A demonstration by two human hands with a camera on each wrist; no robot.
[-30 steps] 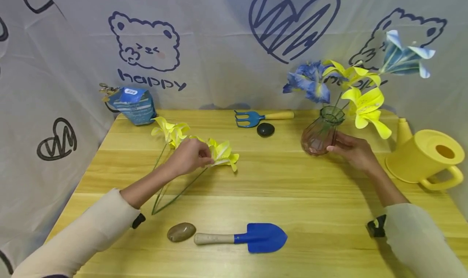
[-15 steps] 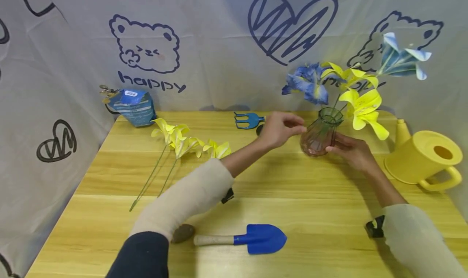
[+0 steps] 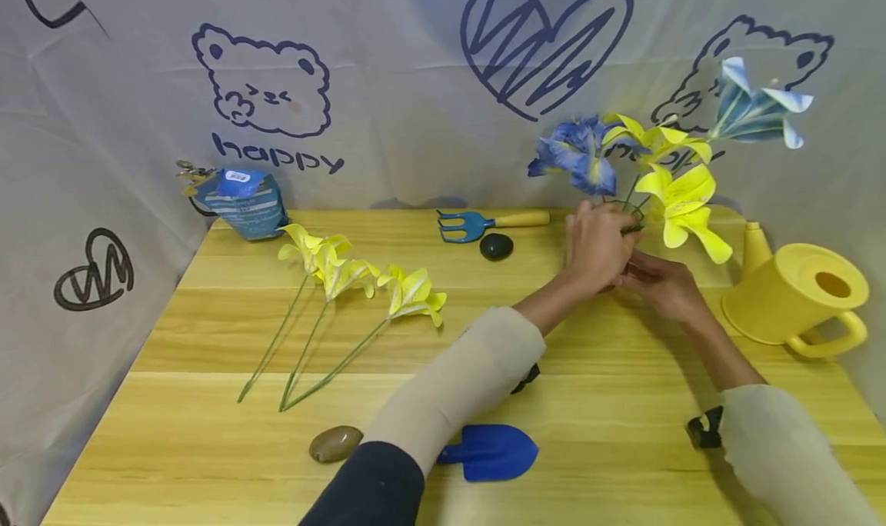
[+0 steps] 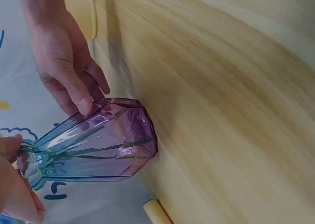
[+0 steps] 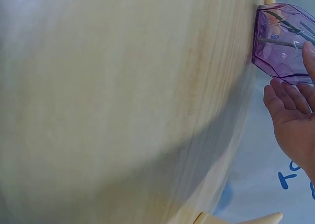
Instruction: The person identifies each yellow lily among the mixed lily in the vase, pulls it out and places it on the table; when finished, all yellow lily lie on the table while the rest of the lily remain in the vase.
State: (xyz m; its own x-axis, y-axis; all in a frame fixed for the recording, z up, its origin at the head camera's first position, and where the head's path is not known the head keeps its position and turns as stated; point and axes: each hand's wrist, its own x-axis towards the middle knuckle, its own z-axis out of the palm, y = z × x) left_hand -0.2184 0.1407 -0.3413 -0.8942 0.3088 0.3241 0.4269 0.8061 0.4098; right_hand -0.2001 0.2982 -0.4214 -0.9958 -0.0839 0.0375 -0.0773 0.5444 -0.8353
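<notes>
The faceted glass vase [image 4: 113, 140], purple at its base and teal at its neck, stands upright at the back right of the table. My left hand [image 3: 597, 241] grips its neck, fingers round the rim in the left wrist view. Lower down, my right hand [image 3: 661, 284] holds the vase's side, its thumb on the glass. In the head view both hands hide most of the vase. Above it spread a purple-blue flower [image 3: 576, 157], two yellow lilies [image 3: 685, 203] and a pale blue lily [image 3: 757, 111]; their stems show through the glass.
Three yellow lilies [image 3: 411, 295] lie left of centre. A yellow watering can [image 3: 789, 295] stands right of the vase. Behind are a blue hand rake [image 3: 467, 226], a black stone [image 3: 496, 246] and a blue bag [image 3: 245, 203]. A brown stone [image 3: 335, 443] and blue trowel [image 3: 494, 453] lie in front.
My left hand has let go of the yellow lily at the left and moved right across the table to the vase's neck. My right hand stays at the vase.
</notes>
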